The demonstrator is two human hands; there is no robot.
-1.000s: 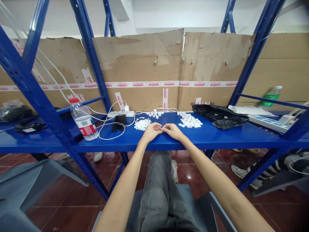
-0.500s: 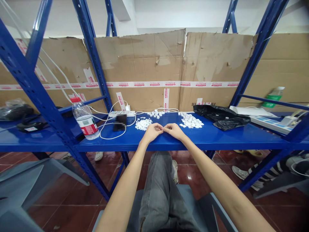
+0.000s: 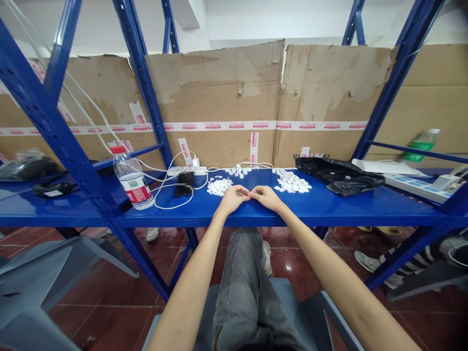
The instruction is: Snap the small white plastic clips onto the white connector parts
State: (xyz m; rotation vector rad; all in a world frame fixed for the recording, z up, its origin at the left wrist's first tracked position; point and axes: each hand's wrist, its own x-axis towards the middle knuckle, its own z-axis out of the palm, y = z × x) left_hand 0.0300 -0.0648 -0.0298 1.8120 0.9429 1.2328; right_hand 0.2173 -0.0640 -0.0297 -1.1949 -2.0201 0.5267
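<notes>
My left hand [image 3: 235, 198] and my right hand [image 3: 266, 197] meet fingertip to fingertip above the front of the blue shelf [image 3: 340, 210]. Both are closed in a pinch, and whatever sits between the fingers is too small or hidden to make out. Just behind my left hand lies a pile of tiny white pieces [image 3: 219, 185]. A bigger heap of white plastic pieces [image 3: 292, 182] is to the right, beyond my right hand. Farther back, between these two, is a small scatter of white pieces [image 3: 238, 170].
Left of the piles are a dark phone-like object [image 3: 185, 184], a white power strip [image 3: 187, 170] with cables, and a water bottle [image 3: 133, 183]. A black plastic bag [image 3: 340, 176] lies at right, near another power strip [image 3: 417, 186]. Cardboard [image 3: 219, 92] stands behind.
The view has shifted slightly, so the shelf and things on it appear a little farther right. My hands stay together in nearly the same pose.
</notes>
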